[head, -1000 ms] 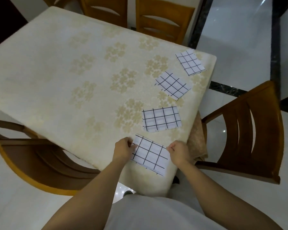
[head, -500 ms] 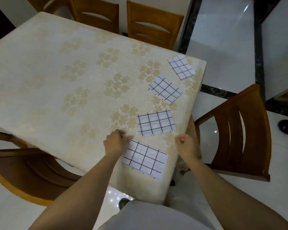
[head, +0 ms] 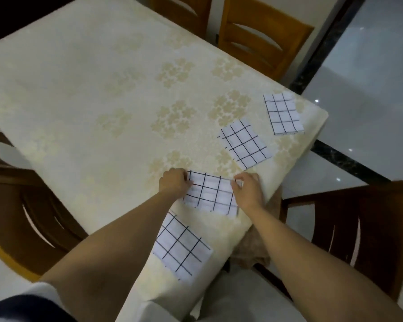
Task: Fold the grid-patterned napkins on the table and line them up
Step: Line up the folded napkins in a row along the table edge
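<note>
Several folded white napkins with a black grid lie in a row along the table's right edge. The nearest napkin (head: 180,248) sits at the table corner, partly under my left forearm. My left hand (head: 173,183) pinches the far left corner of the second napkin (head: 211,195). At that napkin's far right corner, my right hand (head: 248,190) pinches the cloth. Further along lie a third napkin (head: 244,144) and a fourth napkin (head: 283,113), both untouched.
The table (head: 98,89) wears a cream cloth with a flower pattern. Wooden chairs stand at the left (head: 28,217), the right (head: 363,231) and the far side (head: 263,36). A beige cloth (head: 254,248) hangs off the right chair's seat.
Both hands let go of the nearest napkin and moved forward to the second one, now pinching its far corners. The camera view shifted too.
</note>
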### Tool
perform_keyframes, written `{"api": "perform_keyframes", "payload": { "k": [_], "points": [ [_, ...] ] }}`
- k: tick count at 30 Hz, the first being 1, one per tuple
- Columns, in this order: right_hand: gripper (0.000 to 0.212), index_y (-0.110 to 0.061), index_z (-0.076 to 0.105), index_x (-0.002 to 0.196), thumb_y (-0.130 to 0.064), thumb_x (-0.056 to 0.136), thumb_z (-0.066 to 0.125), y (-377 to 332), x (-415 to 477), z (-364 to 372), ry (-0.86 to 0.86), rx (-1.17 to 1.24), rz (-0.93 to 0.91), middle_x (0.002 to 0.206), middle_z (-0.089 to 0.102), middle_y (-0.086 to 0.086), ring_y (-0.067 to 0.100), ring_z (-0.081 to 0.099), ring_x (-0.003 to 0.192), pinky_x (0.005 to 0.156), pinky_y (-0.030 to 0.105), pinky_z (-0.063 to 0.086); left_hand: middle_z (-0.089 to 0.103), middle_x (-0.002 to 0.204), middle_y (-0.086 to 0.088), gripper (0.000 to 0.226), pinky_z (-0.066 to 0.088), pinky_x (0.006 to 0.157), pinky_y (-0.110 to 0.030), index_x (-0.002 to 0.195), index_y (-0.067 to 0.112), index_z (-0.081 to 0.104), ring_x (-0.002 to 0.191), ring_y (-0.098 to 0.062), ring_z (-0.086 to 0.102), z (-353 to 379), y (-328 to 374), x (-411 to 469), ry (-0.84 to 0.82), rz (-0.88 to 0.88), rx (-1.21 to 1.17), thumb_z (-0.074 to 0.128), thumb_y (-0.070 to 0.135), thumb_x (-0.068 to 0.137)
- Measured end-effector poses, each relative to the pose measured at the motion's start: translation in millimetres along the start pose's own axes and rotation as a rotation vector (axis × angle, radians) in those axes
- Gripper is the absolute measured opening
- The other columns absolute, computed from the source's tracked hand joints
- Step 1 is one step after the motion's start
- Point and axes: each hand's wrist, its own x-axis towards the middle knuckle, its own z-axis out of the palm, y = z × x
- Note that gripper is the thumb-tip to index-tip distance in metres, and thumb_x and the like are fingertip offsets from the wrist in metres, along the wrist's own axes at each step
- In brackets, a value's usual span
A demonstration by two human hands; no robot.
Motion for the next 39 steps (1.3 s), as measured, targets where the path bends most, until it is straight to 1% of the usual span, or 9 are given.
{"api": "perform_keyframes", "payload": {
  "k": [3,6,9,14,20,24,29,34,39],
  "points": [
    [0.015,-0.023,0.059,0.096,-0.035,0.095,0.068,8,10,-5,-0.054,-0.056,0.006,0.083,0.063,-0.005,0.023,0.066,0.084,0.076,0.037,0.056,0.057,0.119,-0.013,0.019,0.042,0.089,-0.041,0.112,0.015,0.058,0.112,-0.034,0.053,2,10,13,0.105,0.064,0.073,0.055,0.031,0.102],
    [0.027,-0.029,0.052,0.076,-0.044,0.095,0.065,10,5,-7,-0.122,-0.091,-0.033,0.077,0.064,-0.006,0.02,0.065,0.078,0.073,0.04,0.057,0.055,0.123,-0.014,0.025,0.039,0.093,-0.042,0.122,0.011,0.055,0.116,-0.035,0.049,8,17,17,0.168,0.066,0.067,0.051,0.029,0.105],
    [0.021,-0.024,0.058,0.088,-0.042,0.094,0.067,9,-5,-4,-0.199,-0.127,-0.028,0.088,0.065,-0.005,0.019,0.064,0.083,0.076,0.036,0.056,0.051,0.129,-0.013,0.031,0.037,0.095,-0.041,0.131,0.012,0.05,0.119,-0.036,0.049,17,21,6,0.247,0.039,0.023,0.056,0.018,0.101],
    [0.02,-0.018,0.065,0.101,-0.037,0.097,0.064,11,-16,1,-0.217,-0.202,-0.015,0.093,0.064,0.0,0.022,0.061,0.087,0.075,0.03,0.049,0.031,0.158,-0.018,0.066,0.026,0.121,-0.046,0.152,0.011,0.037,0.146,-0.038,0.029,46,29,-52,0.4,-0.009,-0.208,0.058,-0.001,0.09],
    [0.032,-0.01,0.061,0.123,-0.017,0.093,0.069,21,-41,7,-0.075,-0.139,-0.146,0.121,0.056,0.012,0.028,0.06,0.109,0.09,0.027,0.045,-0.016,0.168,-0.015,0.077,0.014,0.126,-0.047,0.162,0.015,0.011,0.155,-0.039,-0.014,107,48,-122,0.137,-0.023,-0.431,0.052,0.002,0.098],
    [0.06,-0.02,0.034,0.155,-0.012,0.099,0.055,36,-66,11,-0.056,-0.312,-0.301,0.153,0.037,0.005,0.026,0.036,0.136,0.115,0.038,0.031,-0.015,0.169,-0.01,0.072,0.022,0.125,-0.042,0.162,0.013,0.014,0.157,-0.027,-0.009,119,61,-128,0.163,0.008,-0.654,0.051,0.004,0.101],
    [0.059,-0.021,0.026,0.158,-0.013,0.102,0.043,45,-77,-7,-0.239,-0.531,-0.396,0.166,0.019,0.0,0.023,0.023,0.146,0.121,0.037,0.024,-0.008,0.17,-0.007,0.068,0.039,0.11,-0.038,0.161,0.011,0.016,0.155,-0.027,0.019,116,68,-148,0.172,0.005,-0.681,0.049,0.004,0.102],
    [0.058,-0.019,0.009,0.161,-0.022,0.108,0.032,42,-48,-23,-0.377,-0.679,-0.468,0.169,-0.001,-0.005,0.023,0.007,0.153,0.125,0.038,0.015,-0.002,0.171,-0.009,0.066,0.031,0.116,-0.038,0.16,0.008,0.018,0.154,-0.026,0.022,122,75,-152,0.135,0.052,-0.552,0.048,0.008,0.102],
    [0.064,-0.015,0.009,0.161,-0.023,0.104,0.037,56,-31,-39,-0.444,-0.793,-0.593,0.169,-0.004,-0.004,0.022,0.006,0.153,0.125,0.04,0.014,0.005,0.17,-0.013,0.063,0.012,0.121,-0.024,0.159,0.0,0.018,0.157,-0.024,0.009,132,86,-156,0.24,-0.073,-0.496,0.047,0.01,0.104]
  ]
}}
